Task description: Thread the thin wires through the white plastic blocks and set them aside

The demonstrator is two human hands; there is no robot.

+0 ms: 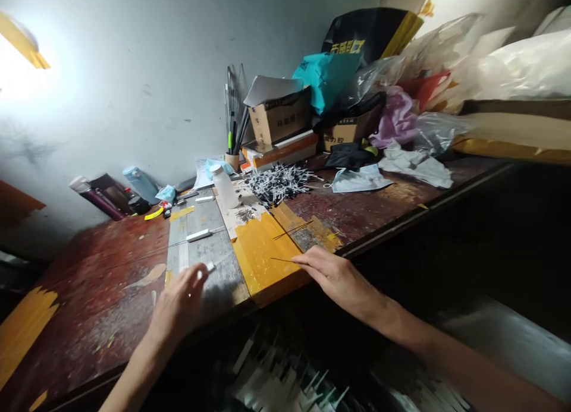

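My left hand (182,290) is over the grey board (227,281), slightly blurred, with its fingers closed on a small white block (211,267). My right hand (328,269) pinches one end of a thin dark wire (281,259), which points left above the yellow-taped board (263,251). Two or more similar wires (292,229) lie just beyond it. On the grey board rests another white block (198,235) with a thin rod sticking out of its end, and a further white block (205,198) lies farther back. A cluster of tiny dark pieces (245,215) sits beside the yellow tape.
Behind stand a white bottle (224,186) and a heap of black-and-white small parts (279,183). A face mask (360,179), cardboard boxes (283,116) and plastic bags fill the back right. Drink bottles (98,198) lean left. Below the table edge are bundled white pieces (276,376).
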